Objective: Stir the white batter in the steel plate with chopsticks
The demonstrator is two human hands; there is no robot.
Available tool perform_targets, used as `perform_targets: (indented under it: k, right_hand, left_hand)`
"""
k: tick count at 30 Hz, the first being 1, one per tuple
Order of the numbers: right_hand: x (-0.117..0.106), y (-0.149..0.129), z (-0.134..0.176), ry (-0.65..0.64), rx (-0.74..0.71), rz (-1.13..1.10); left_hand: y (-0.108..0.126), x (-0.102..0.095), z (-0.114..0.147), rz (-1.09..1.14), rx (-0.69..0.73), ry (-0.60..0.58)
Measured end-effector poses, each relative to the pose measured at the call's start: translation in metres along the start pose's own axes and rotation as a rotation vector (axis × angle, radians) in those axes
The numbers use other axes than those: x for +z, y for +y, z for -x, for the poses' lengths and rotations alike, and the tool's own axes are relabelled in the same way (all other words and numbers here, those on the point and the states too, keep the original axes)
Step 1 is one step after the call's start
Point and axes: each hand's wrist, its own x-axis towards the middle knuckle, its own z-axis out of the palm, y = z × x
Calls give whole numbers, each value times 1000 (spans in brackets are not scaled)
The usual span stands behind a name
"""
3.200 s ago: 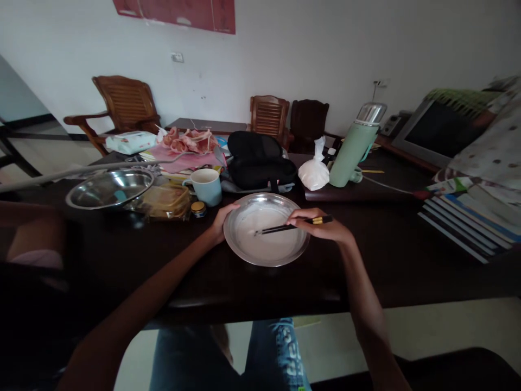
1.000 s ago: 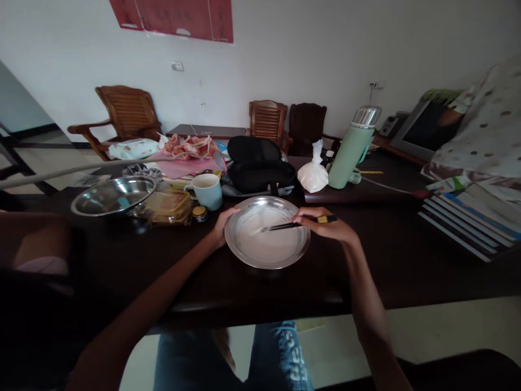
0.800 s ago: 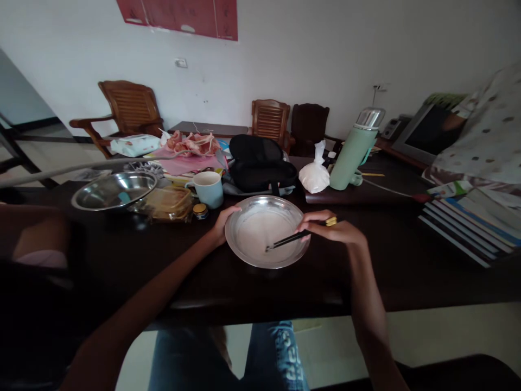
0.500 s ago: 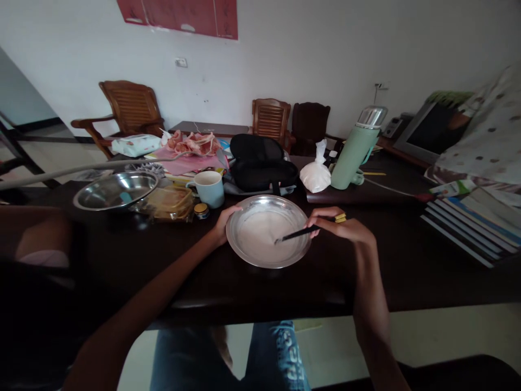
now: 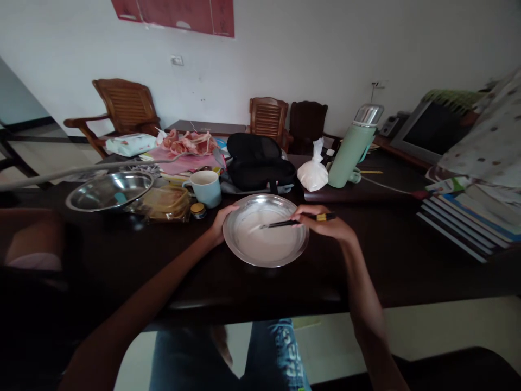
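Observation:
A shallow metal bowl (image 5: 266, 262) stands near the table's front edge with a pale, milky batter-like mixture (image 5: 264, 241) in it. My left hand (image 5: 222, 222) grips the bowl's left rim, thumb on top. In my right hand (image 5: 317, 221), over the bowl's right side, is a pair of black chopsticks (image 5: 280, 223) with gold-coloured ends. Their tips dip into the mixture left of the bowl's middle. Behind the bowl, to the left, are a light blue mug (image 5: 207, 190) and a small jar with a gold lid (image 5: 198, 210).
A second metal bowl (image 5: 109, 203) and plastic food boxes (image 5: 166, 203) lie at left. Beyond are a black case (image 5: 258, 168), a tied bag of white powder (image 5: 312, 175) and a green thermos (image 5: 350, 155). Books (image 5: 468, 220) are stacked at right. Someone's arm (image 5: 35, 241) shows at far left.
My right hand has swung the chopsticks up and to the left through the mixture; they now lie flatter. My left hand stays on the rim. The whole view has shifted slightly.

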Motion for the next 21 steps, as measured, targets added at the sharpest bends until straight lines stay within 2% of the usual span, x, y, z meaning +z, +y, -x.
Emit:
perform_targets:
  k: [2,3,7,9,12,13,18,19,21]
  right_hand:
    - [-5,2,3,86,49,-13]
    - [-6,2,4,72,67,-44]
    - [0,-3,2,-157,-5,-122]
    - [4,-3,0,-121,-39,-63]
    - [0,1,1,51,8,-28]
    - [-2,2,2,64,26,-50]
    - [4,-2,1,-173,2,-105]
    - [5,-1,0,-165,-6,-87]
    - [3,2,-1,-55,3,-47]
  left_hand:
    - [0,0,0,-4,1,-5]
    - [0,0,0,-9,2,-3]
    - [1,0,0,-18,-3,3]
    - [1,1,1,-18,-11,5]
    - [0,1,1,-25,-2,18]
    - [0,2,1,-28,2,21]
    - [-1,-1,-2,-53,-9,38]
    - [-1,-2,-2,-55,-13,38]
    - [-1,-2,-2,-55,-15,32]
